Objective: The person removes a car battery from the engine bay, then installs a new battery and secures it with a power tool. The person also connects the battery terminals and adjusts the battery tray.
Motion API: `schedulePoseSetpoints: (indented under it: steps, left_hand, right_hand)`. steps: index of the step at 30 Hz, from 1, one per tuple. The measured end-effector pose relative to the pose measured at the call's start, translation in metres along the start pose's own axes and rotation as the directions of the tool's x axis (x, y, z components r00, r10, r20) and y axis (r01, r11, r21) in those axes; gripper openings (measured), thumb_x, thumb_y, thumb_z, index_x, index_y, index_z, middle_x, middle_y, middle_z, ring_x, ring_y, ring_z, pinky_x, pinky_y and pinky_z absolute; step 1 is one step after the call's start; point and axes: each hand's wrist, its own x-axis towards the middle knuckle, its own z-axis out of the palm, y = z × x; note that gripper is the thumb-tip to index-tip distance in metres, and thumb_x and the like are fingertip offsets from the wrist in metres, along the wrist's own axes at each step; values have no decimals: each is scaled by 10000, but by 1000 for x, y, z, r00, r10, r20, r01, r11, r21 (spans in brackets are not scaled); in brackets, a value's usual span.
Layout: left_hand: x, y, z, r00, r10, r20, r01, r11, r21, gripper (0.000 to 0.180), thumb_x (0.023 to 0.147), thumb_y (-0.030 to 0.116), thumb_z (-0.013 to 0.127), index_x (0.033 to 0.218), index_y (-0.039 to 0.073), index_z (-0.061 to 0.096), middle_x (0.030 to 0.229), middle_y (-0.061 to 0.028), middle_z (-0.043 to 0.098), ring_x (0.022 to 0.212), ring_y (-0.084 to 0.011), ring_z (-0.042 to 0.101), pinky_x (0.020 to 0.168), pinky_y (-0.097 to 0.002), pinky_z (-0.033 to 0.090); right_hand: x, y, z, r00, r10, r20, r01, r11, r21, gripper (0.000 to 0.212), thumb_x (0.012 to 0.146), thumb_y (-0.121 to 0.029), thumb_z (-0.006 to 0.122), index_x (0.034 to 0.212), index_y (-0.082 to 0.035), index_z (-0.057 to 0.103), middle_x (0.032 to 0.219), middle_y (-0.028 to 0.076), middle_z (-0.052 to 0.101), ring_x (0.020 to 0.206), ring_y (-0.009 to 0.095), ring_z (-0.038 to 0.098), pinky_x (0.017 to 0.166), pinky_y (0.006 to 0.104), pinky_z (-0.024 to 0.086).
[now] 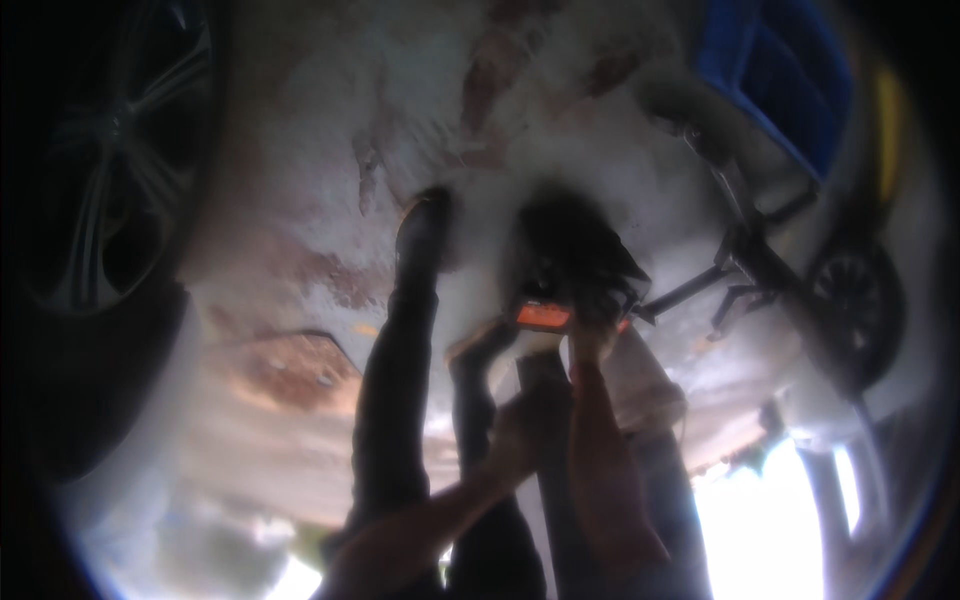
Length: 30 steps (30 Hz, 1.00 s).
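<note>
The left hand (520,432), low centre, is blurred; I cannot tell its grip. Above it, the right hand (595,345) meets the lower edge of a black, boxy thing (575,245) with a flat orange panel (543,316), mid-frame; its finger closure is unclear. Dark-clothed leg (390,400), left of centre; blotchy, stained floor (300,150); angular metal frame (765,265), right; spoked wheel (118,120), upper left; blue box (785,85), upper right.

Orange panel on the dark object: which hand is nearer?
Right. The right hand is just lower right of the orange panel; the left hand is farther off, lower in the picture.
</note>
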Motion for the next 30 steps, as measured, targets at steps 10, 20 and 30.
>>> schedulePoseSetpoints:
  steps: [10,20,30]
  left_hand:
    - [1,1,-5,919,-377,113,387,819,-424,197,1078,91,656,1235,-11,714,1154,-122,738,1060,-220,728,896,-323,605]
    - [39,-3,-7,953,-140,-267,79,970,-228,181,1045,76,648,1178,25,760,1082,-109,777,992,-248,772,843,-366,628]
    - [-2,-22,-63,836,-257,-485,187,964,-189,384,1017,231,753,1365,79,692,1200,-165,749,1137,-295,749,960,-399,621]
  right_hand:
    - [-17,-19,-6,938,-129,321,100,989,104,505,929,-192,792,1412,-106,673,1202,145,739,1160,346,697,959,524,576]
    - [29,-32,-29,914,-214,345,-41,797,602,575,1011,-191,708,1554,-67,568,1130,153,760,975,299,729,845,461,608]
    - [-21,-66,-272,786,-3,618,-609,167,775,610,1045,-247,664,1590,-17,516,1077,164,780,885,294,757,801,409,625]
